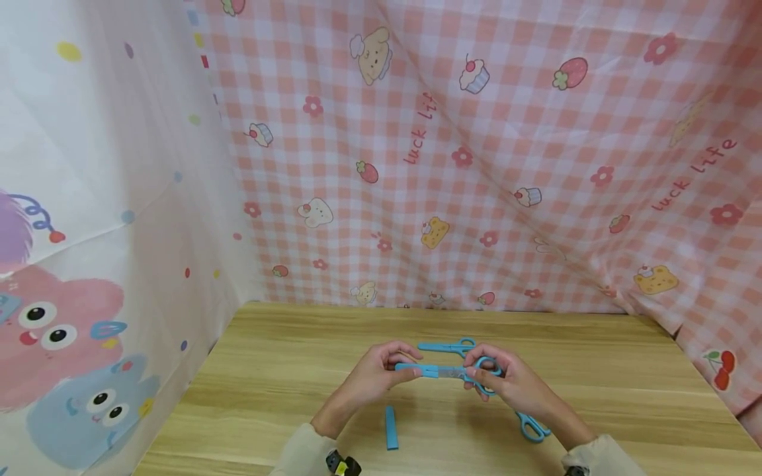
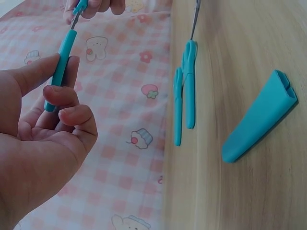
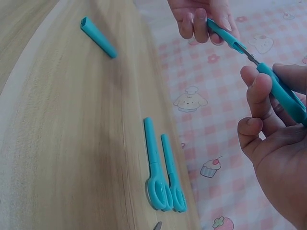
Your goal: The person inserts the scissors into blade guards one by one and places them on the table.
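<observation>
In front of me, both hands are on one pair of blue scissors. My left hand pinches its blue blade cover between thumb and fingers. The cover sits over the tip side of the blades, and a stretch of bare metal blade shows between cover and handles. At the other end my right hand grips the scissors by the handles, thumb on the near side. Scissors and cover lie in one line, held above the table. A loose blue cover lies nearer me, below the left hand.
Two covered scissors lie side by side toward the back of the wooden table. Another pair of scissors lies at the right, partly hidden by my right forearm. A pink checked cloth hangs behind the table.
</observation>
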The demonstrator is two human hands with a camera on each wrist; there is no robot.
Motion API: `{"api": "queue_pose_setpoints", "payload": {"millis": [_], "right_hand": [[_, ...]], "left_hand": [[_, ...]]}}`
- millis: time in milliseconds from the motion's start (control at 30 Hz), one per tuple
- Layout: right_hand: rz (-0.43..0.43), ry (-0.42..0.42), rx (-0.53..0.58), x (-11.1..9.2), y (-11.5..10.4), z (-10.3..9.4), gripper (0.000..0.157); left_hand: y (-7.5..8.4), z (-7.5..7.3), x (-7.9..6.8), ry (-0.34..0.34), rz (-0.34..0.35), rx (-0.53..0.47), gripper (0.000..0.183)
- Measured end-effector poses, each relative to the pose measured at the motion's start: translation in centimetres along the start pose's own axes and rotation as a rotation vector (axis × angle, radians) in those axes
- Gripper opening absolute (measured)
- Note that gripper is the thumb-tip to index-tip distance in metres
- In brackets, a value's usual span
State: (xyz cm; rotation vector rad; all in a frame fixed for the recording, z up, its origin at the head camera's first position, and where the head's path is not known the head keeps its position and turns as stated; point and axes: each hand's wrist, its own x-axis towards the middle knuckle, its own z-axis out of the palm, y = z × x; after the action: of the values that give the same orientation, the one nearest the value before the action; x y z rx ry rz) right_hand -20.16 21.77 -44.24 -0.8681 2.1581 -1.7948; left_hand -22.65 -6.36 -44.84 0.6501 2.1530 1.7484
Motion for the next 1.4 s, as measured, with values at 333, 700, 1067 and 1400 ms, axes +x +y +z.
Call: {"api": "queue_pose_setpoints", "payload": {"millis": [333,700,1067,1400], "right_hand": [[0.005,0.006,-0.028,0.22,-0.14,0.14,0.014],[0.043,0.020,-0.038,0.63,-0.13,0.32,0.018],[0.055,0.025,-0.048,0.80,-0.17,0.56,0.018],[0.060,0.017,-0.030,0.88,-0.26,0.57,0.019]], "left_hand": [[0.00,0.34,0.22,0.005,0.000,-0.005,0.020],[0.25,0.60,0.34,0.000,-0.003,0.007,0.026],[0.35,0.75,0.33,0.001,-0.005,0.014,0.022],[0.49,0.79,0.36,0.004,-0.012,0.005,0.019]]}}
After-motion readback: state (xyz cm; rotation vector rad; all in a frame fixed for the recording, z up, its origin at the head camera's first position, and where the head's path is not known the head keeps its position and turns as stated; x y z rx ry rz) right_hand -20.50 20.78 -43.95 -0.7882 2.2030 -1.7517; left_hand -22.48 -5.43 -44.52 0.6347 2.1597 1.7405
